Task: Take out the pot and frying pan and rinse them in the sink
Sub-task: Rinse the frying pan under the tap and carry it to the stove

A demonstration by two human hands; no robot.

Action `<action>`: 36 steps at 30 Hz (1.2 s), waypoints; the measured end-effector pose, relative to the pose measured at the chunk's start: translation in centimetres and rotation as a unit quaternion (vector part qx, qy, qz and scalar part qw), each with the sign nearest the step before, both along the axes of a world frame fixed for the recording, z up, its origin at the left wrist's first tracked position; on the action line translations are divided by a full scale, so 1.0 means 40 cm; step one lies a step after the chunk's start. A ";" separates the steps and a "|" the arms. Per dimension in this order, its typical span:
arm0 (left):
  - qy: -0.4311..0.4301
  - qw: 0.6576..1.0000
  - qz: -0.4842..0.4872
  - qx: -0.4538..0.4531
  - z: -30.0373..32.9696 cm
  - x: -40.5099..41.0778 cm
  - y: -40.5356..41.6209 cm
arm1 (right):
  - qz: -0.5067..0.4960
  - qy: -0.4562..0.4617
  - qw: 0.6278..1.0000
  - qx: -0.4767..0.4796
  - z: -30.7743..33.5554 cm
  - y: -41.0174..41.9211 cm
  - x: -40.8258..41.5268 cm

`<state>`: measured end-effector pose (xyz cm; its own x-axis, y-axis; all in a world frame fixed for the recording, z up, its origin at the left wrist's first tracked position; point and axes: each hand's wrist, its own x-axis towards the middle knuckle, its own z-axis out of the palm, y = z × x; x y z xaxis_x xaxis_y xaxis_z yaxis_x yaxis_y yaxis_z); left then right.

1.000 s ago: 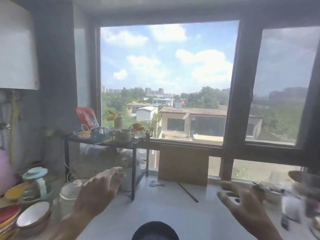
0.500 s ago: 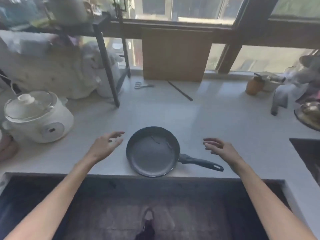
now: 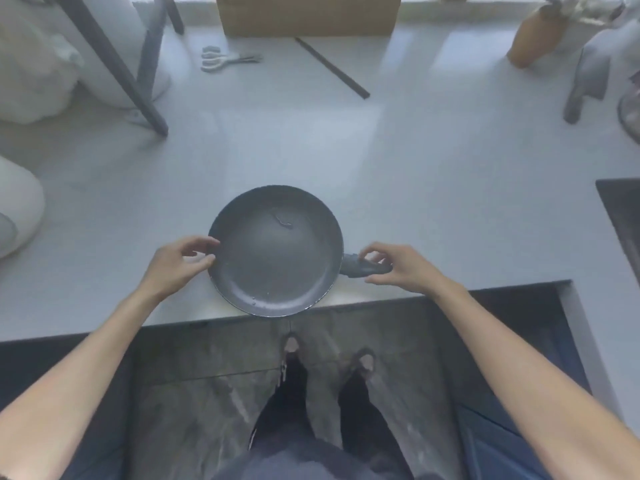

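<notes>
Both hands closed in since earlier frame: left hand fingers curl at frying pan rim, frame centre; right hand pinches handle. Step: picking up pan. Next: lift level, carry toward sink, right edge.

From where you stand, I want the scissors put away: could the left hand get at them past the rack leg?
Probably yes. The scissors lie flat on bare counter, right of the rack leg, so nothing blocks a straight reach. But the left hand now holds the frying pan rim and would need to let go.
</notes>
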<state>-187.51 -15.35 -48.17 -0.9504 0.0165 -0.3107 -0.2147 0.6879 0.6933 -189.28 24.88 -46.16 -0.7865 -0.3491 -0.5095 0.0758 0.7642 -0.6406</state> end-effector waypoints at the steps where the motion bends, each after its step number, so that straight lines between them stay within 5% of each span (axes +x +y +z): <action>1: 0.000 1.000 -0.009 -0.008 0.005 -0.006 0.002 | -0.006 -0.003 1.000 -0.006 0.002 0.004 0.001; 12: 0.059 0.992 -0.112 -0.005 0.173 -0.186 0.227 | -0.136 0.025 0.990 -0.028 0.183 0.221 0.052; 27: 0.176 0.895 -0.406 0.057 0.340 -0.365 1.369 | -0.439 0.142 0.886 0.036 0.337 1.046 0.456; 32: 0.155 0.862 -0.480 0.054 0.318 -0.347 1.702 | -0.506 0.128 0.853 0.025 0.305 1.239 0.563; 36: 0.091 0.871 -0.480 0.051 0.277 -0.369 1.915 | -0.546 0.105 0.830 0.031 0.244 1.350 0.576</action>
<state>-202.26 61.26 -37.08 -0.5167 0.8494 -0.1072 0.5445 0.4227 0.7245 -166.24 78.88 -36.41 -0.6907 0.6531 -0.3107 0.6365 0.3450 -0.6898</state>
